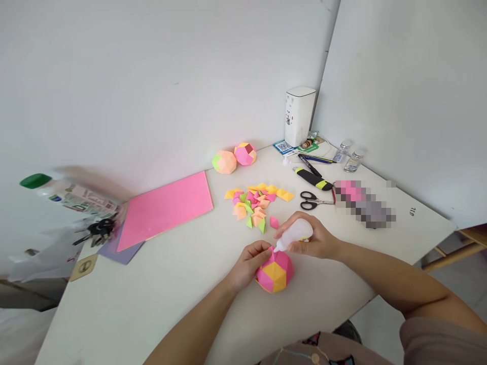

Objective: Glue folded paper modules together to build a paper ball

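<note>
My left hand [253, 262] grips the upper left side of a pink and yellow folded-paper ball [277, 276], its fingers closed on the paper. In my right hand [317, 238] is a white glue bottle [296, 233], tilted so its nozzle points down to the left. The nozzle tip is at the top of the ball, by my left fingertips; whether glue is coming out I cannot tell. Just beyond lies a loose pile of small folded paper pieces [255, 198] in yellow, pink, green and peach.
Scissors [310, 201] and a box cutter [314, 178] lie right of the pile. Two finished paper balls [225, 162] sit by the wall. Pink paper sheets [167, 210], keys [101, 229] and a green-capped bottle [72, 195] are left. A white container [300, 116] and small jars [353, 161] stand at back right.
</note>
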`<action>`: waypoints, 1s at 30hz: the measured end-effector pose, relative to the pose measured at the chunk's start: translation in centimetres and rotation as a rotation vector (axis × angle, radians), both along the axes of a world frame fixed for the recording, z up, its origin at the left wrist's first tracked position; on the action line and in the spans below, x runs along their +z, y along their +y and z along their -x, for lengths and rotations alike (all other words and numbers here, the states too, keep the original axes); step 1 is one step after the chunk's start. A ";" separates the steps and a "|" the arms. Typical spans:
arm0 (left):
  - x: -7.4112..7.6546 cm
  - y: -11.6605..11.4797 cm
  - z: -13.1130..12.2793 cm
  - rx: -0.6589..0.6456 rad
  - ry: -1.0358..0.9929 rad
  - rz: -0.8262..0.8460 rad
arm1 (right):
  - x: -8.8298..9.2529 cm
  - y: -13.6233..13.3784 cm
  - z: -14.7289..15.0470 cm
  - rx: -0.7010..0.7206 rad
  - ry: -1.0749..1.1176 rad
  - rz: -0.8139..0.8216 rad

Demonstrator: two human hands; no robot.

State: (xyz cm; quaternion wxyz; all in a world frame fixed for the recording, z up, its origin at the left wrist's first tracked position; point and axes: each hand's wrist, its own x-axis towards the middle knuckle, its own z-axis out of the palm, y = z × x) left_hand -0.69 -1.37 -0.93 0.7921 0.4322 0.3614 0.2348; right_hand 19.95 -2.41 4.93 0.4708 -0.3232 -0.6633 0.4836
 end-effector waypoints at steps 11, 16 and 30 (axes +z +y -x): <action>0.0 0.1 0.0 0.011 0.001 0.027 | 0.0 -0.1 -0.2 -0.051 -0.010 0.025; 0.1 0.1 0.1 0.003 -0.010 0.027 | 0.0 -0.1 -0.2 -0.056 0.003 0.015; 0.1 0.3 0.0 0.022 -0.019 0.040 | 0.2 -0.2 -0.1 0.004 0.005 -0.024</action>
